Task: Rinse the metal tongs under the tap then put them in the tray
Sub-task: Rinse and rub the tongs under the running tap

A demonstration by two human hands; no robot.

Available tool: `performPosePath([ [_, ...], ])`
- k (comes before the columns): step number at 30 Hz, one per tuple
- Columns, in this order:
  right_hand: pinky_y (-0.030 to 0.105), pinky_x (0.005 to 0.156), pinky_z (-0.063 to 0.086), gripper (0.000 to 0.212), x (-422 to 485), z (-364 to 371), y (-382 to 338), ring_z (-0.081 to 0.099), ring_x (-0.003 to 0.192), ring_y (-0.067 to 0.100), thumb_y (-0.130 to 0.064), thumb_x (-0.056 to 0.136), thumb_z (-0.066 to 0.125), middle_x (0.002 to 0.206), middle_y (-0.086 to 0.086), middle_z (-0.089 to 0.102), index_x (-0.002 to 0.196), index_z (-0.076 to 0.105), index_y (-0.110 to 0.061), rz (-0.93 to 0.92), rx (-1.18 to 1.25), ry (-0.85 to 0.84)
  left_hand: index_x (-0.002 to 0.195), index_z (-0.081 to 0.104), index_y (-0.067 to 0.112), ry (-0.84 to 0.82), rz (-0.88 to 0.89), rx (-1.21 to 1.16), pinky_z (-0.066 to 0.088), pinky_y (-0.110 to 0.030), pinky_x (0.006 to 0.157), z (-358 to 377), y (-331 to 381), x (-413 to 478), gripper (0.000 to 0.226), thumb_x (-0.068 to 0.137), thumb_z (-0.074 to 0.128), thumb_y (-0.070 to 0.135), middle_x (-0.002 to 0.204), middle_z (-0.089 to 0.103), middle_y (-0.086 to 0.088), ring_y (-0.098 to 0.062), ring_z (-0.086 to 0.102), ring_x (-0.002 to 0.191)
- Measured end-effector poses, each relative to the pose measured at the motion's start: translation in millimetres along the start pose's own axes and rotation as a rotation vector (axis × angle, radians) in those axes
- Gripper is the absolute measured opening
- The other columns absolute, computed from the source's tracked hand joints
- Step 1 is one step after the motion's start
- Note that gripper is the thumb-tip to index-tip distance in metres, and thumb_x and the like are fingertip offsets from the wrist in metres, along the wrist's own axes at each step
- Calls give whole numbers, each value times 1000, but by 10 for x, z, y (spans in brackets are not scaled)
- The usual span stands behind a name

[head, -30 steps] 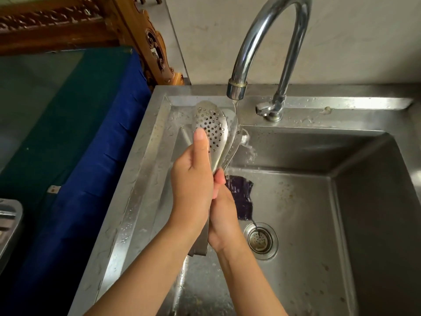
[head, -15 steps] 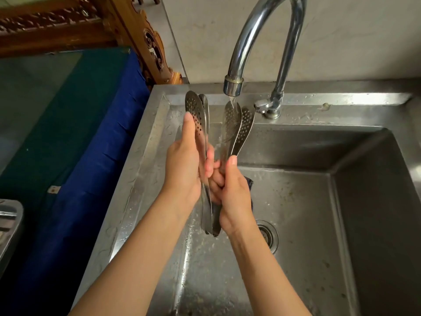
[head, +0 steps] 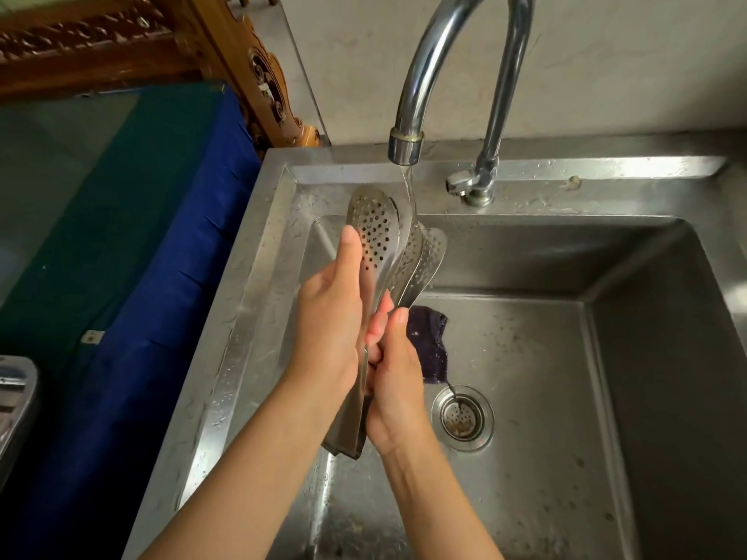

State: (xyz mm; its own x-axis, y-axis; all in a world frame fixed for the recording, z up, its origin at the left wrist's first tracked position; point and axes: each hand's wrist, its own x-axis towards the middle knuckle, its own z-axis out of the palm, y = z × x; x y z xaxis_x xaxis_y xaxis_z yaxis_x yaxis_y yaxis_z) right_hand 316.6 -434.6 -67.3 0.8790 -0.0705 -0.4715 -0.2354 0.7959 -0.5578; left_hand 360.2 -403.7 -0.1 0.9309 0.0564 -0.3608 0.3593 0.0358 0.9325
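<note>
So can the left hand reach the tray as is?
Probably yes: the left hand holds metal tongs over the sink; the tray sits off to its left, with only sink rim and blue cloth between.

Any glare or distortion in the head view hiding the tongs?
Head view: sharp; perforated metal tongs read clearly under the curved chrome tap; strongest glare on the steel sink's back ledge; wide-angle bending toward the edges.

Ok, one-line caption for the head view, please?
Left hand and right hand grip perforated metal tongs under the running tap, above a steel sink.
</note>
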Motion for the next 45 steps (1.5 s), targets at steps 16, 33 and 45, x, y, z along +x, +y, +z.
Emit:
performPosePath([
  [16,8,35,34,51,158,-9,-77,45,34,-4,-44,99,27,40,-9,51,67,59,-20,-85,-54,7,63,50,10,-180,-71,-66,37,-29,48,-38,12,305,54,90,40,57,44,55,-2,-14,38,30],
  [33,22,63,43,30,887,-158,-692,47,61,7,-28,100,35,79,-5,58,103,62,-15,-43,-206,-381,32,55,17,-128,-17,-221,43,-21,43,151,75,771,80,95,25,55,36,48,0,-17,48,34],
  [45,16,63,43,21,961,-134,-917,45,59,5,-15,100,37,73,-1,47,97,57,-9,-237,-234,-309,61,55,13,-212,78,-433,42,-18,37,281,186,735,55,98,29,45,40,50,1,-12,49,34],
])
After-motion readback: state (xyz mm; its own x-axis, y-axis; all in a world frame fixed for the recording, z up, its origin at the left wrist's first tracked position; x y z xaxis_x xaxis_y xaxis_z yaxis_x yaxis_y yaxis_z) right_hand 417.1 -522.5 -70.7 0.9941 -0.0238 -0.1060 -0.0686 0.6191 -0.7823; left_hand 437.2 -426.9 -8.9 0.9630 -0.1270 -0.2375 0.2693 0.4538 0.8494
